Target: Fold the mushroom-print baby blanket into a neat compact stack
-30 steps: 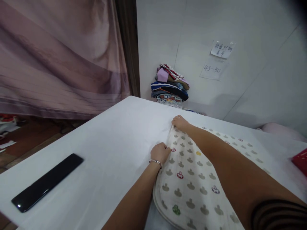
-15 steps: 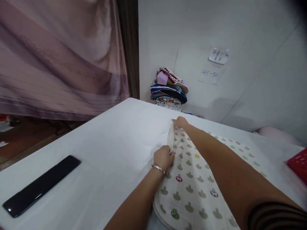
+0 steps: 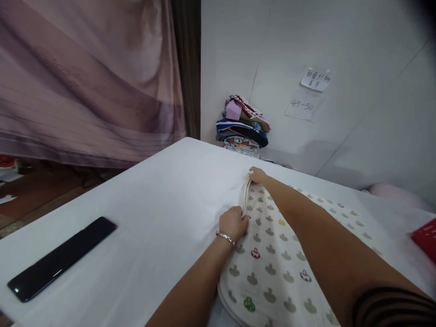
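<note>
A white printed cloth (image 3: 270,250) with grey, red, green, yellow and purple motifs lies in layers on the white table, partly under my right forearm. My left hand (image 3: 233,223), a silver bracelet on its wrist, is closed on the cloth's left edge, about midway along. Farther off, my right hand (image 3: 258,175) pinches the far left corner of the same cloth. Between the two hands the layered edge stands slightly raised. My right arm hides the middle of the cloth, and its far right part shows beyond the arm.
On the white table (image 3: 163,200), a long black glossy object (image 3: 63,259) lies at left. Folded clothes (image 3: 242,125) are stacked by the wall at the far edge. A red item (image 3: 425,240) sits at right. A pinkish curtain (image 3: 102,81) hangs at left; handwritten papers (image 3: 299,107) are on the wall.
My right hand has closed more tightly at the far corner; its finger no longer sticks out to the left. My left hand keeps its hold. The view has shifted slightly.
</note>
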Demonstrator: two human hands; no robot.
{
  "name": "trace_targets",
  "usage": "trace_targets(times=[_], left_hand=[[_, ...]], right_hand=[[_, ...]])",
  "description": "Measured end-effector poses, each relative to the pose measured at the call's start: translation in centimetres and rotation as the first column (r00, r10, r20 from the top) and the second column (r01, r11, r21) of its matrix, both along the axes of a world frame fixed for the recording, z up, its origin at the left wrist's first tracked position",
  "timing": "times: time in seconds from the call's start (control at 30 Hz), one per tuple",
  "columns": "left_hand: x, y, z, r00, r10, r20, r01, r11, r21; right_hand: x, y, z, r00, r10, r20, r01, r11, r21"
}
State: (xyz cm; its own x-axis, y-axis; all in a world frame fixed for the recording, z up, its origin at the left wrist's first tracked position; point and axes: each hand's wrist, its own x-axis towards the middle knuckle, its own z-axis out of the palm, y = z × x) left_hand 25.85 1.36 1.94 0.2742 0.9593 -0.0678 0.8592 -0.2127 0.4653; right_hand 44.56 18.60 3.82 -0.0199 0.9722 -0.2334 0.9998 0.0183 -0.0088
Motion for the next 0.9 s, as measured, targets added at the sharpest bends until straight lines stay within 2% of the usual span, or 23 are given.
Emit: trace_targets(times=[0.07, 0.2, 0.37, 0.6, 0.7, 0.9], left_hand=[[0.0, 0.0, 0.0, 1.0, 0.005, 0.004, -0.005, 1.0, -0.004], [0.0, 0.0, -0.1, 1.0, 0.006, -0.005, -0.006, 1.0, -0.014], [0.0, 0.0, -0.3, 1.0, 0.001, -0.01, -0.001, 1.0, 0.006], [0.1, 0.0, -0.4, 1.0, 0.002, -0.023, -0.002, 1.0, 0.015], [0.0, 0.1, -0.3, 1.0, 0.013, -0.022, -0.012, 1.0, 0.009], [-0.2, 0.6, -0.2, 0.997, 0.078, -0.018, -0.078, 0.997, -0.022]], right_hand=[[0.2, -0.2, 0.1, 0.997, -0.053, -0.063, 0.053, 0.999, -0.004], [0.5, -0.5, 0.6, 0.99, -0.08, -0.114, 0.077, 0.997, -0.025], [0.2, -0.4, 1.3, 0.996, -0.085, -0.035, 0.086, 0.996, 0.018], [-1.1, -0.2, 0.7, 0.995, -0.07, 0.065, 0.061, 0.99, 0.129], [-1.3, 0.2, 0.7, 0.997, -0.074, 0.032, 0.066, 0.98, 0.186], [-1.5, 1.5, 0.6, 0.968, -0.206, -0.141, 0.234, 0.944, 0.233]])
